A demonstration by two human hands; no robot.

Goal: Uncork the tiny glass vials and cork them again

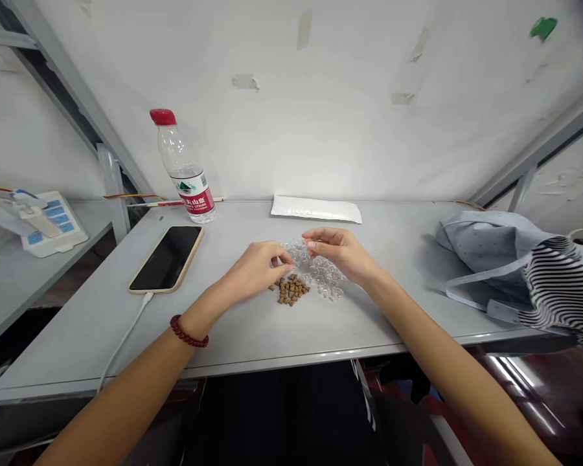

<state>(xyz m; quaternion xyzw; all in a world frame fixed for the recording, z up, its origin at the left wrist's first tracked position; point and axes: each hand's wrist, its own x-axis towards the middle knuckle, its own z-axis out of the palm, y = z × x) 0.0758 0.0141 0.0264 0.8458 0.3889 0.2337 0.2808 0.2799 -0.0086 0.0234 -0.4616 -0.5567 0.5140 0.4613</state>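
Observation:
My left hand [253, 268] rests on the grey table [252, 323], fingers curled and pinched near a clear plastic piece. My right hand [342, 254] hovers over a heap of small clear plastic parts [323, 272], its fingertips pinched on one of them. Just in front of both hands lies a small pile of brown pieces [291, 289]. A red bead bracelet [188, 333] circles my left wrist. What exactly sits between the fingertips is too small to name.
A phone [168, 259] on a white cable lies to the left, and a water bottle [187, 171] with a red cap stands behind it. A white packet [315, 208] lies by the wall. Bags [515, 265] fill the right side. A shelf with a device [34, 220] is far left.

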